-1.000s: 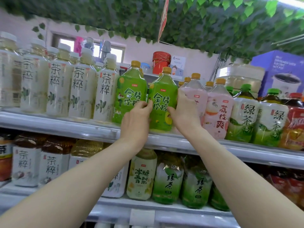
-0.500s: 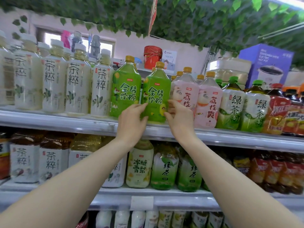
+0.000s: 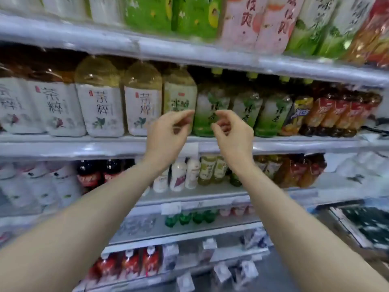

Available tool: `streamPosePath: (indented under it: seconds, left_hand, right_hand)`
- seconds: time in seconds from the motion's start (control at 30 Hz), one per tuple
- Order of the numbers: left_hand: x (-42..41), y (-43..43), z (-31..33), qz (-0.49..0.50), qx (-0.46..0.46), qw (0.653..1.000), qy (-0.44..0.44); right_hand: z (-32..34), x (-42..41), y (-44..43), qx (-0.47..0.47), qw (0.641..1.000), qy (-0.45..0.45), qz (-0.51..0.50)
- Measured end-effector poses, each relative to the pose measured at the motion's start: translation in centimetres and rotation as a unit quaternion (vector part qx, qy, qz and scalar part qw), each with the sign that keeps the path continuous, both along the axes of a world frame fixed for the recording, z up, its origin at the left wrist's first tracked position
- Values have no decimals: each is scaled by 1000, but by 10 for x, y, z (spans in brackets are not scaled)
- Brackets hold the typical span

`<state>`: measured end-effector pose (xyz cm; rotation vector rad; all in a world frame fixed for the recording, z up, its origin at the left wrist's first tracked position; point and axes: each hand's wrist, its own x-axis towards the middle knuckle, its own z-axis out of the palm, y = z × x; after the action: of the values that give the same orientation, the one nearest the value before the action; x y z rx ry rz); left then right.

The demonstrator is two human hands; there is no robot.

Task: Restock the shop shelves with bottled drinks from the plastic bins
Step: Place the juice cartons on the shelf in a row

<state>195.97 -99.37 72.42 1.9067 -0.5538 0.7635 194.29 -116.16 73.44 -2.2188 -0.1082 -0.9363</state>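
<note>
Both my hands hang in front of the second shelf and hold nothing. My left hand has loosely curled fingers, just in front of a pale yellow-green bottle. My right hand is loosely curled too, in front of the green tea bottles. The bright green bottle that I handled stands on the top shelf, cut off by the frame's upper edge. No plastic bin is clearly in view.
White-labelled tea bottles fill the second shelf's left, red-labelled bottles its right. The shelf edge runs across below my hands. Lower shelves hold small white bottles, green ones and red cartons. All is motion-blurred.
Both hands let go of the bright green bottle on the top shelf and dropped to the second shelf's level. My head tilted down, bringing the lower shelves into view.
</note>
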Motion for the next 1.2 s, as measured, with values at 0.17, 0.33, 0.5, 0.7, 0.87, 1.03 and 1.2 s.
streamPosePath:
  seconds: [0.17, 0.33, 0.5, 0.7, 0.87, 1.03, 1.2]
  left_hand:
    - [-25, 0, -97, -27, -12, 993, 111]
    - [-41, -7, -185, -41, -14, 978, 202]
    - [-59, -15, -266, -41, -14, 950, 308]
    - [-83, -31, -359, -19, 5, 922, 386]
    - [-97, -50, -444, -3, -19, 884, 467]
    - [-113, -59, -537, 25, -35, 855, 517]
    - [-123, -66, -639, 22, -37, 836, 547]
  right_hand:
    - [-101, -30, -19, 50, 993, 109, -18]
    - [-196, -48, -37, 91, 966, 237, -45]
    - [-282, -67, -47, 159, 928, 336, -12]
    - [-382, -91, -61, 129, 879, 458, 38]
    - [-466, -106, -79, 103, 842, 527, 61]
    - [-545, -102, -101, 73, 802, 586, 87]
    - [-633, -90, -116, 45, 797, 593, 100]
